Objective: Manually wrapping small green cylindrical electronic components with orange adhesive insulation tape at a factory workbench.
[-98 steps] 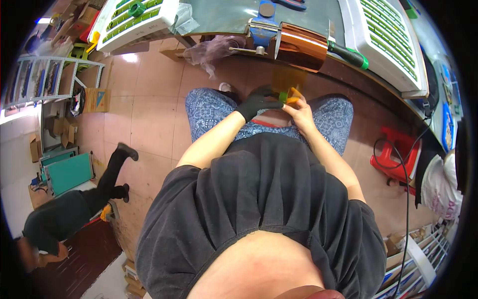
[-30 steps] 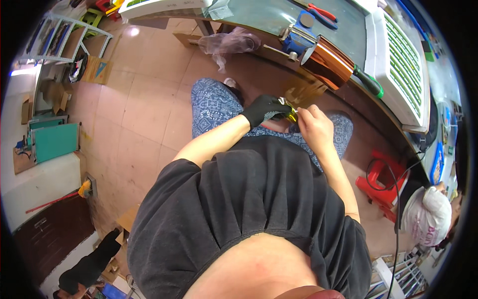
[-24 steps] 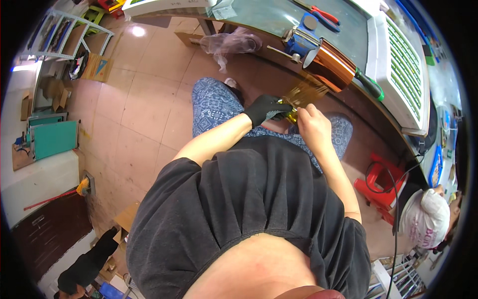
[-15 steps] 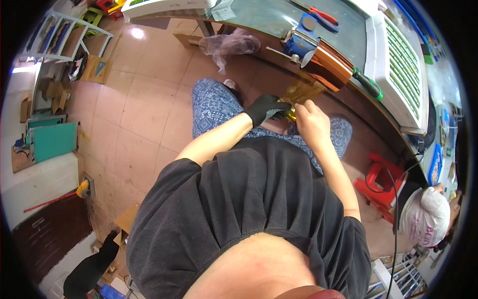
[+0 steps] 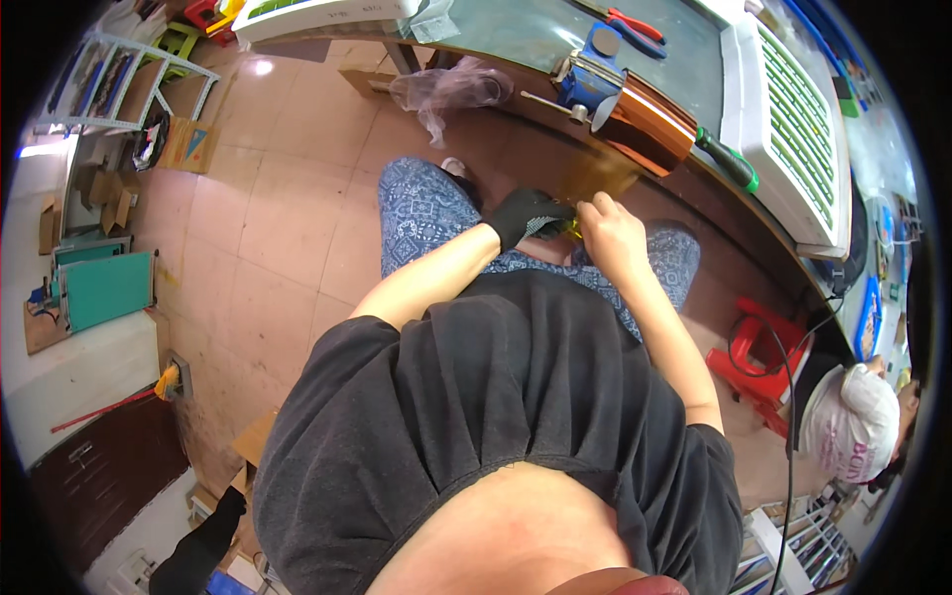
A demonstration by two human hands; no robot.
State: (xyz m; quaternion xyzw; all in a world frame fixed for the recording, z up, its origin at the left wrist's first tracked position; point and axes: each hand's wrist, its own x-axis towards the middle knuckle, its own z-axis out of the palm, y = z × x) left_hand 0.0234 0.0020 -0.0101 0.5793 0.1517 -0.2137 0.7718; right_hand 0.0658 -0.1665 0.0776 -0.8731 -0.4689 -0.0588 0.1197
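My left hand (image 5: pixel 521 217), in a black glove with a grey dotted palm, is closed around something small and yellow. Bare and with its fingers pinched together, my right hand (image 5: pixel 610 230) meets it above my lap. Between the two hands shows a bit of the shiny yellow piece (image 5: pixel 575 228); its full shape is hidden by my fingers. Just beyond the hands, at the bench edge, a blue vise (image 5: pixel 593 81) has a curved copper-coloured sheet (image 5: pixel 647 127) at its jaws. A screwdriver (image 5: pixel 728 160) with a black and green handle lies to the right of that sheet.
Red-handled pliers (image 5: pixel 637 33) lie on the bench (image 5: pixel 496 22). A white tray (image 5: pixel 798 139) with rows of green strips stands at its right. Crumpled clear plastic (image 5: pixel 451 91) hangs below the edge. A red stool (image 5: pixel 759 362) and black cable (image 5: pixel 790 436) are right of me, near another person (image 5: pixel 851 421).
Both hands stay together over my lap; my right fingers have shifted slightly left and up, covering more of the yellow piece. The whole view has tilted a little.
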